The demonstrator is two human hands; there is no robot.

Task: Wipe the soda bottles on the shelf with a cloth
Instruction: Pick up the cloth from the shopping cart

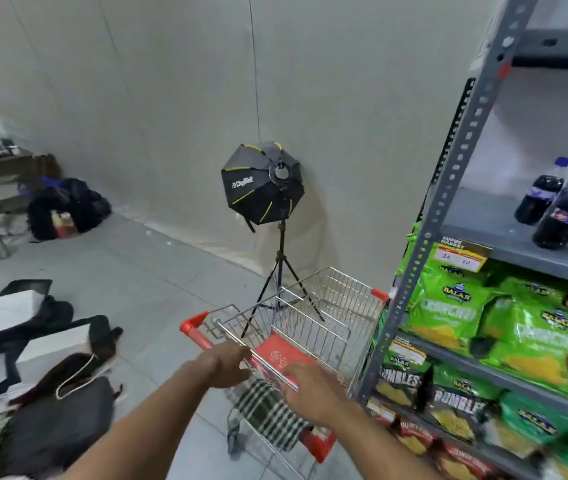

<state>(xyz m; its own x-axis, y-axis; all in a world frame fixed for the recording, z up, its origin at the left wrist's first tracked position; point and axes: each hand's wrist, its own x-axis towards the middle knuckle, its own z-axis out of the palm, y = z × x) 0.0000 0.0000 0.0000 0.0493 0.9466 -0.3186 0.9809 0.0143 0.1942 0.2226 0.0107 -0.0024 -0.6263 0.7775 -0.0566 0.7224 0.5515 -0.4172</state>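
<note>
Chrome wire forms the basket of a small shopping cart [313, 306] with red corner caps, standing on the grey tiled floor just beside a grey metal shelf [455, 188] at the right. The left hand [225, 363] is clenched around the cart's handle bar near its left end. The right hand [313, 393] rests over the same bar further right, fingers spread across it; whether it grips the bar I cannot tell. A green-and-white checked cloth [268, 410] hangs over the handle end of the cart, below and between the two hands, next to a red seat flap.

Dark soda bottles [563, 206] with blue caps stand upright together on an upper board of the shelf, near the picture's right edge, well apart from both hands and from the cloth. On the boards below them lie green snack bags [455, 306], with darker and red packs lower down.

Behind the cart, against the pale wall, a black softbox light [263, 183] sits on a tripod. Black bags [67, 206] and white boxes lie scattered on the floor at the left.
</note>
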